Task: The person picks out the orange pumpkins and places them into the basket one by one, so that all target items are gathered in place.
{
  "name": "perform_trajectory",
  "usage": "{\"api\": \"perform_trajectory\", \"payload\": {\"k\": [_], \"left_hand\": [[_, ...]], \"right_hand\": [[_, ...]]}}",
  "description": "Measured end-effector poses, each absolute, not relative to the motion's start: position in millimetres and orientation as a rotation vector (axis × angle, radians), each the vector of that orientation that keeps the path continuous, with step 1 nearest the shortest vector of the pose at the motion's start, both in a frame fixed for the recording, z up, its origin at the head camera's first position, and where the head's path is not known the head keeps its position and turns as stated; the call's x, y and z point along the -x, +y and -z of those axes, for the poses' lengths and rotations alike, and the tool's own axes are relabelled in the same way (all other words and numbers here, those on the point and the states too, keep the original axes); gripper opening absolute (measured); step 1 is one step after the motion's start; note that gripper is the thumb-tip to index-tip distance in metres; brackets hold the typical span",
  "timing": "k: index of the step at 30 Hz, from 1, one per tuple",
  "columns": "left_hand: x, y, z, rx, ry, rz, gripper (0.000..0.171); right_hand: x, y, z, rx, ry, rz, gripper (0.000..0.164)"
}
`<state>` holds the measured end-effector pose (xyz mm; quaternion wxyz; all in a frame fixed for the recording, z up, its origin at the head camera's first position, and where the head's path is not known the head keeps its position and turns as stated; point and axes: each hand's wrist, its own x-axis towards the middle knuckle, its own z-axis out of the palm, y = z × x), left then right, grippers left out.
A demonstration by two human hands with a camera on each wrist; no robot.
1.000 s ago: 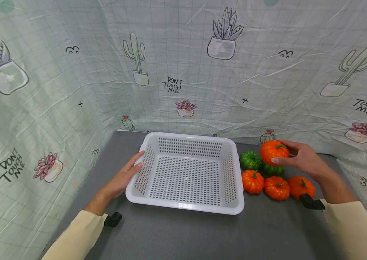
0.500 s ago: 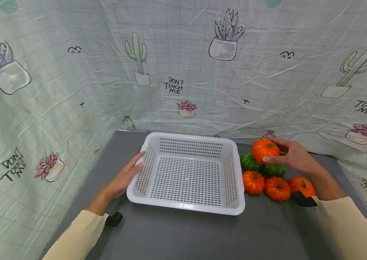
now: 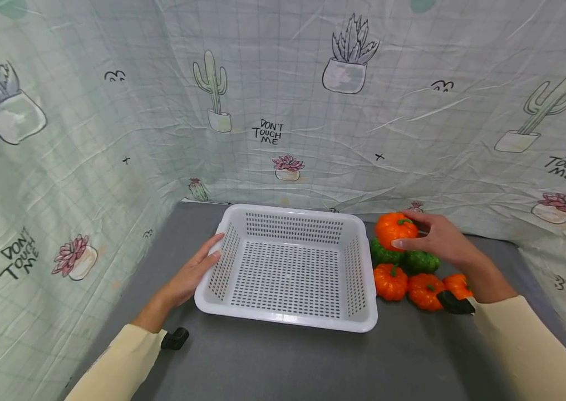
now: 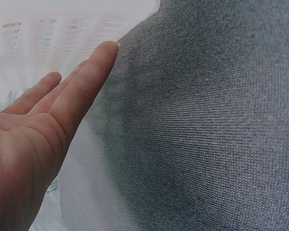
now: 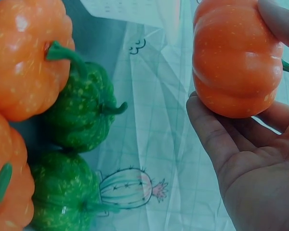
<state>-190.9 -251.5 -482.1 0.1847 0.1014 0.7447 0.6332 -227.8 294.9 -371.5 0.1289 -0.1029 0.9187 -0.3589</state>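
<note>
In the head view my right hand point(image 3: 435, 236) holds an orange pumpkin point(image 3: 394, 229) with a green stem, raised above two green pumpkins point(image 3: 420, 262). The right wrist view shows thumb and fingers round this pumpkin point(image 5: 238, 60). A white perforated plastic basket point(image 3: 283, 317) lies on the grey table with nothing inside. My left hand point(image 3: 190, 278) rests against the basket's left side, fingertips at the rim. Straight fingers point(image 4: 82, 91) touch the basket's outer wall point(image 4: 86, 29) in the left wrist view.
Three orange pumpkins stand right of the basket: one beside its wall point(image 3: 390, 283), one in the middle point(image 3: 424, 292), one point(image 3: 457, 285) partly behind the right wrist strap. A cloth backdrop point(image 3: 283, 111) printed with cacti hangs behind and at the left of the grey table point(image 3: 262, 362).
My right hand has moved left with the orange pumpkin, bringing it from above the right green pumpkin toward the basket's right rim. The left hand and the basket have stayed in place.
</note>
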Motion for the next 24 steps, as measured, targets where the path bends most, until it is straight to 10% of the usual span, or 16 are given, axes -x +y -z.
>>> {"api": "perform_trajectory", "payload": {"k": [24], "left_hand": [[191,-253,482,-0.283,2.097,-1.782,0.062]], "right_hand": [[245,263,377,0.406,2.643,1.066,0.091]]}}
